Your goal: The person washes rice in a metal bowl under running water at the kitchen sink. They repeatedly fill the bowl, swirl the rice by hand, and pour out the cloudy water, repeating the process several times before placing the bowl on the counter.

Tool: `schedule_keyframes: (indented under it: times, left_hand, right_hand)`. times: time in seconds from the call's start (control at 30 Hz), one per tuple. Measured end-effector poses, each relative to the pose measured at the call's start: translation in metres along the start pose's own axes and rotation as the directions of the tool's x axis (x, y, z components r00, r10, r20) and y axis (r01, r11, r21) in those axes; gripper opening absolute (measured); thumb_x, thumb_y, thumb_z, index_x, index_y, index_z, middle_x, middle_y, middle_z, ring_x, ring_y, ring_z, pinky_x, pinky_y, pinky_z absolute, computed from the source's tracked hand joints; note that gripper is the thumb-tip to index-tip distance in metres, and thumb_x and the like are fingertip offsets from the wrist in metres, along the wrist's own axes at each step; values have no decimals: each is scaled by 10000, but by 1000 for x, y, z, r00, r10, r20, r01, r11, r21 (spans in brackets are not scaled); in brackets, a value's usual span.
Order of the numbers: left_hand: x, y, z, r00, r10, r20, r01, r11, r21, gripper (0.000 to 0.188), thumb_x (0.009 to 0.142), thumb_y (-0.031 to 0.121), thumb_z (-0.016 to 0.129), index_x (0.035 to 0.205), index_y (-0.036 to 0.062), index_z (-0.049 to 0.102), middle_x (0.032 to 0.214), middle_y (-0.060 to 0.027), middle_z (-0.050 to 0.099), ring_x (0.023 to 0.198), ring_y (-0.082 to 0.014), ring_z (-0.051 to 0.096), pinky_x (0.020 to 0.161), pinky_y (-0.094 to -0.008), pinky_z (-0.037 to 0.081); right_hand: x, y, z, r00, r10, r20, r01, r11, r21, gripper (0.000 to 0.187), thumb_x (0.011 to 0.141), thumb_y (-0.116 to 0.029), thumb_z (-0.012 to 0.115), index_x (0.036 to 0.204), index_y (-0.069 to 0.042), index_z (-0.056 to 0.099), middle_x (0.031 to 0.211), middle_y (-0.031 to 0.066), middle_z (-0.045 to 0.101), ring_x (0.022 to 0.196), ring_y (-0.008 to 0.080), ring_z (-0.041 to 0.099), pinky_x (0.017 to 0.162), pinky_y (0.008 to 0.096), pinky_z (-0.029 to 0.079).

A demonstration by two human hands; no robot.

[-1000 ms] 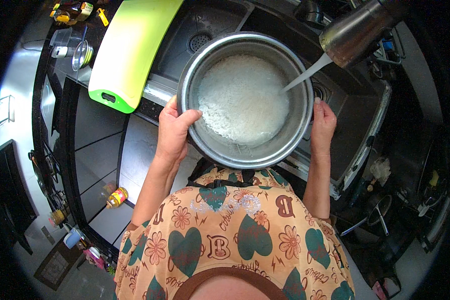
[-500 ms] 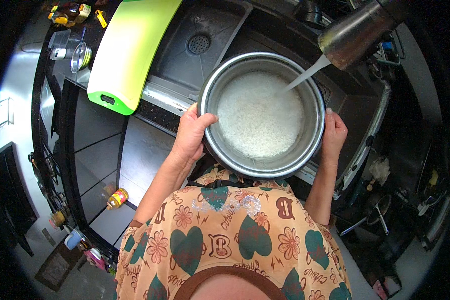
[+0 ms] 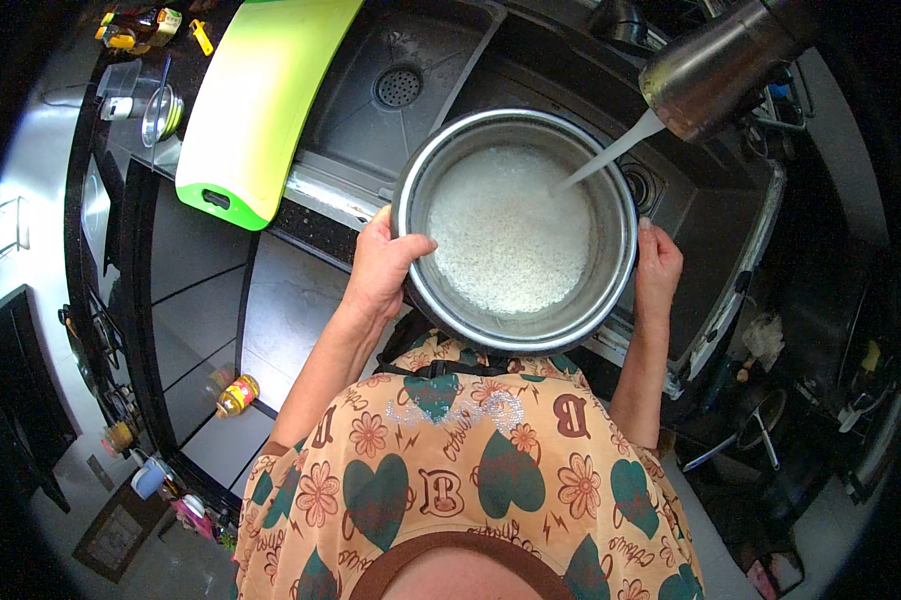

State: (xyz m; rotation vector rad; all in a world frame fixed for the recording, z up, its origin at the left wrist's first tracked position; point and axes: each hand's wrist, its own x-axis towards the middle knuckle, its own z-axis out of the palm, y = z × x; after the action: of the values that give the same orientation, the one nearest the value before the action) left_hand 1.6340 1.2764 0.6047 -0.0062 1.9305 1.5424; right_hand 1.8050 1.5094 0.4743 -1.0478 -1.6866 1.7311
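Note:
A round metal pot point(image 3: 619, 290) is held over the near edge of the sink. White rice point(image 3: 516, 265) under cloudy water covers its bottom. My left hand point(image 3: 378, 262) grips the pot's left side, thumb over the rim and the other fingers hidden beneath. My right hand point(image 3: 658, 268) is closed at the right side of the rim, its grip partly hidden. From the dark faucet point(image 3: 726, 75) at the upper right, a stream of water point(image 3: 611, 152) runs into the pot.
The dark double sink point(image 3: 356, 125) lies behind the pot, with a drain point(image 3: 399, 88) in its left basin. A green and white cutting board point(image 3: 261, 105) lies across the sink's left end. Clear containers point(image 3: 121, 90) and bottles point(image 3: 151, 27) stand on the far-left counter.
The pot has shifted slightly left, together with my right hand, uncovering more of the right basin's drain. The water keeps running, and the rice grains show more plainly near the front.

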Motion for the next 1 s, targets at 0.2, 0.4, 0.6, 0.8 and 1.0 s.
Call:
schedule_keyframes:
  times: [0.2, 0.4, 0.6, 0.8, 1.0]
  left_hand:
    - [1, 3, 3, 999, 14, -29, -15, 999, -43, 419, 632, -40, 532, 1051, -21, 523, 845, -68, 589, 684, -128, 574, 630, -243, 491]
    - [3, 6, 6, 999, -7, -54, 8, 1000, 21, 378, 630, -36, 534, 1008, -18, 532, 818, -61, 579, 664, -119, 558, 607, -236, 479]
    - [9, 8, 10, 999, -22, -36, 23, 1000, 11, 372, 625, -57, 537, 994, -21, 514, 799, -58, 559, 659, -120, 547, 595, -242, 463]
    - [8, 11, 15, 1000, -24, -14, 24, 1000, -12, 405, 620, -66, 531, 1022, -25, 522, 820, -68, 577, 684, -133, 569, 621, -249, 479]
    - [6, 12, 18, 1000, -30, -9, 30, 999, 27, 403, 627, -57, 530, 1029, -30, 517, 823, -72, 576, 682, -138, 575, 623, -251, 485]
  right_hand:
    - [4, -3, 4, 999, 32, -11, -33, 996, -87, 341, 901, -283, 517, 809, 28, 624, 628, 41, 545, 611, 96, 446, 602, 262, 406]
    - [22, -18, 0, 999, -43, 0, 41, 951, -306, 297, 897, -284, 502, 906, -5, 604, 770, 119, 614, 700, 201, 570, 674, 313, 442]
    - [68, -42, -1, 972, -232, -24, 212, 923, -322, 244, 885, -249, 513, 975, -38, 595, 871, 125, 610, 769, 239, 596, 698, 322, 456]
    - [108, -77, 9, 889, -456, -46, 399, 820, -411, 241, 894, -250, 504, 997, -51, 592, 906, 122, 614, 793, 241, 602, 711, 337, 465]
    - [149, -57, 5, 715, -693, -92, 577, 659, -484, 247, 916, -263, 455, 1012, -68, 572, 910, 122, 615, 809, 251, 604, 668, 374, 479]
